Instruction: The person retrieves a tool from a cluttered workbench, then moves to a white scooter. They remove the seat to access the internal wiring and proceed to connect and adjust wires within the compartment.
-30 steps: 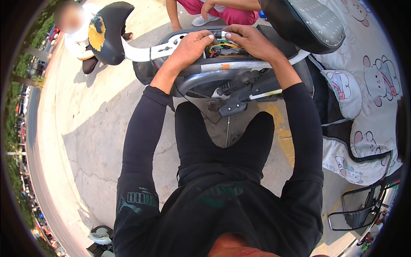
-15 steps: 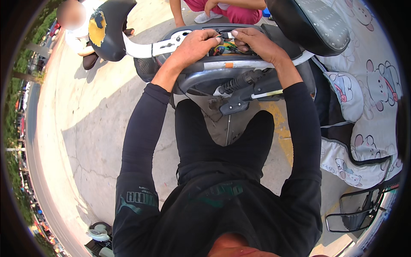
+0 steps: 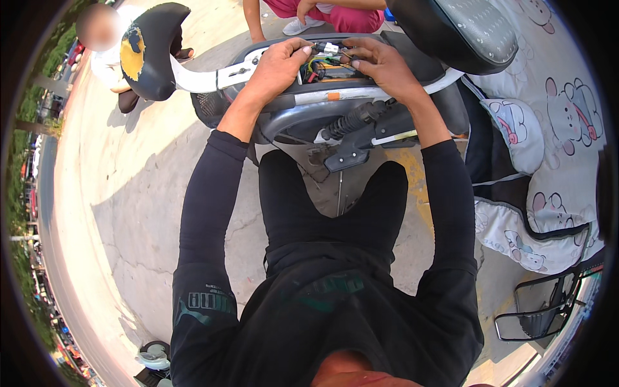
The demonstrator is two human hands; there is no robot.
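Observation:
A scooter (image 3: 300, 116) has an open compartment in its upper deck, packed with coloured wires (image 3: 322, 69) and a white plug connector (image 3: 331, 48). My left hand (image 3: 280, 68) is at the compartment's left, thumb and index finger pinched on a thin wire beside the connector. My right hand (image 3: 380, 68) is at the right, fingers curled round dark wires just right of the connector. A white metal rail (image 3: 309, 97) runs below both hands.
A worn black seat (image 3: 155, 58) is at left, a padded seat (image 3: 458, 32) at right. A person in white (image 3: 109, 64) squats left; another in pink trousers (image 3: 351, 16) squats opposite. A patterned wind cover (image 3: 561, 129) hangs right. A shock absorber (image 3: 348, 121) sits below.
My hands have shifted slightly left and up in the picture with the scene. The white connector now shows more fully between them, and my right fingers have moved off it onto the wires.

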